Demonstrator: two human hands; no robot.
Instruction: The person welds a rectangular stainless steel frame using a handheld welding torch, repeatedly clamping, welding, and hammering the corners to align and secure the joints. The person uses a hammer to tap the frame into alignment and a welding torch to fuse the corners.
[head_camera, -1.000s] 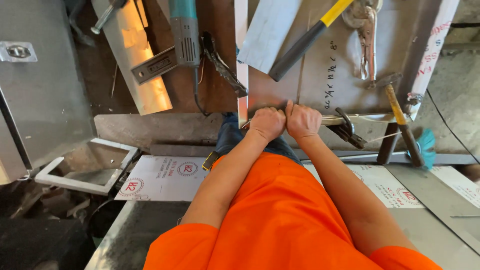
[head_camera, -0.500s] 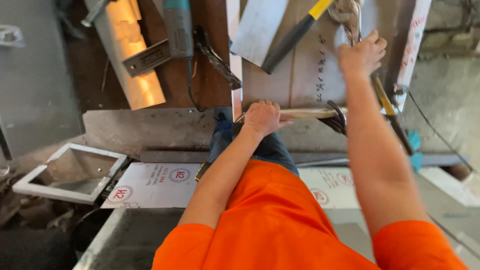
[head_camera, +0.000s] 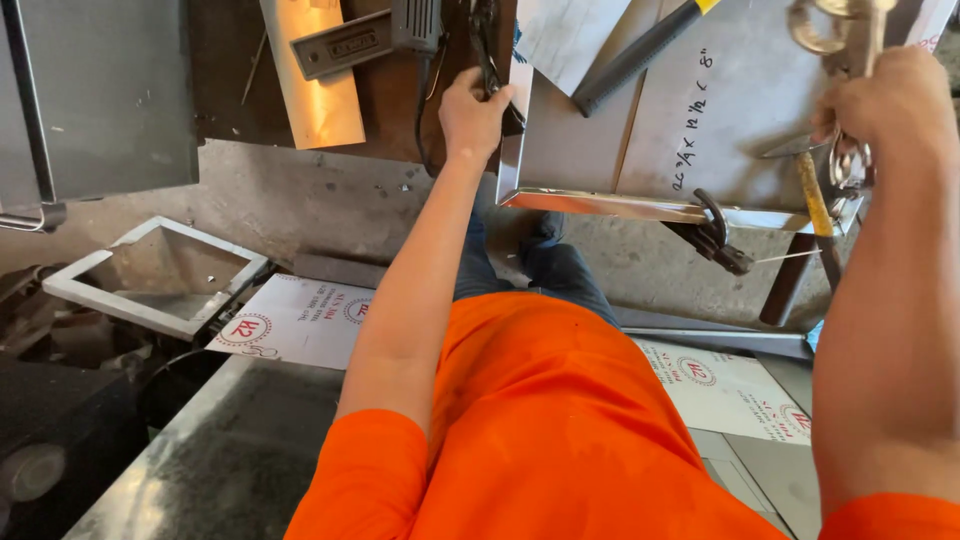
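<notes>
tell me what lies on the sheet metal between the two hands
In the head view, between the left hand and the right hand lies a hammer with a black grip, slanting across the grey sheet metal, beside handwritten marks.

Between the left hand (head_camera: 472, 110) and right hand (head_camera: 890, 105) the steel sheet (head_camera: 690, 130) lies mostly bare; a hammer handle (head_camera: 630, 65) crosses beyond it. Below the right hand, a black clamp (head_camera: 718, 235), perhaps, juts out.
</notes>
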